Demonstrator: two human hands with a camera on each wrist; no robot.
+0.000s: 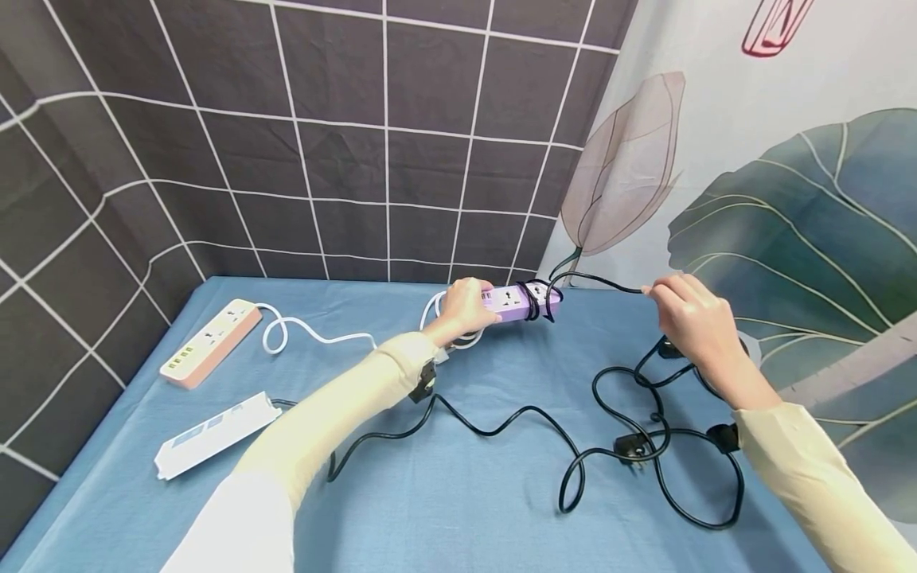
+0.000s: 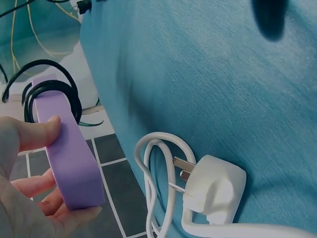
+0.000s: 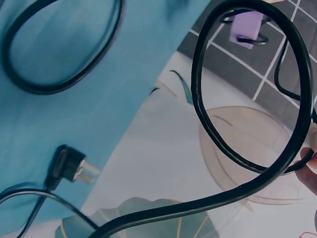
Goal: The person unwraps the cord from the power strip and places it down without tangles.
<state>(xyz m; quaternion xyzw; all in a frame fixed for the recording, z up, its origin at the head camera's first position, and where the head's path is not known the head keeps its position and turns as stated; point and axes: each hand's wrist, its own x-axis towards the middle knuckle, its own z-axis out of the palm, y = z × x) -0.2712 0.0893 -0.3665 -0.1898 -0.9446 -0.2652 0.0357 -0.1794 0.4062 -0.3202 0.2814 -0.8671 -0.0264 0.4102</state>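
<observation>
My left hand grips the left end of a purple power strip near the back of the table. In the left wrist view, the thumb presses one side of the purple body and fingers curl under the other. Several turns of black cord wrap the strip's right end. From there the cord stretches to my right hand, which pinches it above the table on the right. A loop of this black cord hangs beside the right fingers in the right wrist view, where most of that hand is outside the frame.
A white-and-pink power strip and a white one lie at the left. Under my left hand is a white plug with coiled white cord. Tangled black cords with a black plug spread at right. A dark tiled-pattern backdrop stands behind.
</observation>
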